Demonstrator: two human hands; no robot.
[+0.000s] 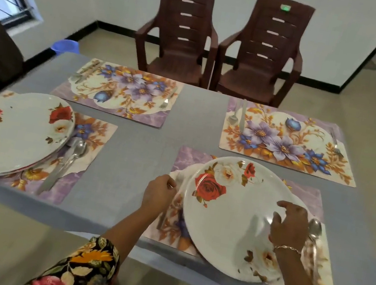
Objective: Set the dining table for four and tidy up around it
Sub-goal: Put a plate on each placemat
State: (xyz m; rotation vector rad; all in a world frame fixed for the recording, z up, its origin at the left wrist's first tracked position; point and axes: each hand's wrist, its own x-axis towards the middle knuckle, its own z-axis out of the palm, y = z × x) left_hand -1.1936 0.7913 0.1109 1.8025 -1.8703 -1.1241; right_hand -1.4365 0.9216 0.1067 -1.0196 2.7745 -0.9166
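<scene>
Table-setting partway done: a person leans over the near edge of the cloth-covered worktop (pixel 141 159), settling a rose-patterned plate (pixel 227 214) onto the placemat at the near right corner (pixel 310 196). The right hand (pixel 289 225) rests on the plate's right side, its grip loose and spread, fingertips touching the plate's face and closed round nothing. The left hand (pixel 159 193) sits just beside the plate's left rim, its grip pinched on what appears to be the top of a fork (pixel 162 220) lying along that side of the mat. A spoon (pixel 314 230) lies on the same mat, just right of the plate.

All four placemats are down, and cutlery shows on each. The remaining plates wait in a stack (pixel 7 133) on the placemat at the near left corner (pixel 93 130). The two mats along the far edge, left (pixel 120 90) and right (pixel 283 139), carry cutlery but no plate yet. No glasses or napkins can be seen.

By the look of it, one place of four is nearly finished, while three plates have yet to be dealt out. Two brown chairs (pixel 181 33) stand back from the far edge, not yet pushed in.
</scene>
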